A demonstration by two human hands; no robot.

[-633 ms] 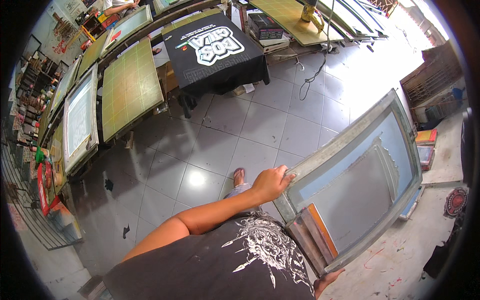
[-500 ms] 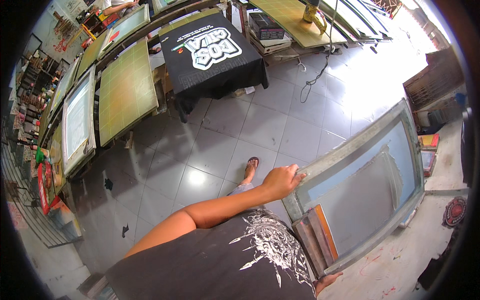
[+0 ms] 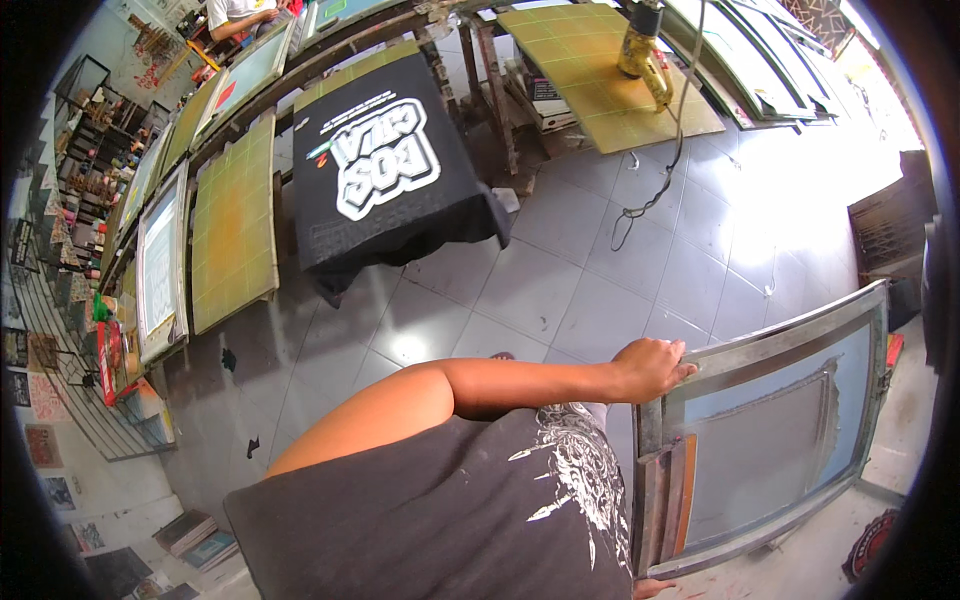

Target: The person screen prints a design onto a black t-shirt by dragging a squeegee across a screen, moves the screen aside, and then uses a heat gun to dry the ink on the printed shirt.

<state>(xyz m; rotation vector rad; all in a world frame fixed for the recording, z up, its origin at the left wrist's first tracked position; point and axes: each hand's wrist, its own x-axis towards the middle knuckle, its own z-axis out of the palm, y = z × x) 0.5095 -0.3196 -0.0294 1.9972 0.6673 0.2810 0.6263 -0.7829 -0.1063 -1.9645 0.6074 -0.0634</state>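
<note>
A person's left hand point(image 3: 655, 370) curls over the far left corner of a framed screen point(image 3: 760, 470) at near right, fingers clasping its rim. The right hand point(image 3: 655, 588) shows at the near left corner, its grip too hidden to judge. Orange-edged wooden bars point(image 3: 664, 505) line the screen's left side; a printed black T-shirt point(image 3: 388, 165) lies spread at far left.

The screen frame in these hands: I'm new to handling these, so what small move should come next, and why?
Probably steady the screen frame with both hands: the left hand grips its upper left corner, the right hand shows only partly at its lower left, and brown bars lie along its left end, where they might slide if it tips.
</note>
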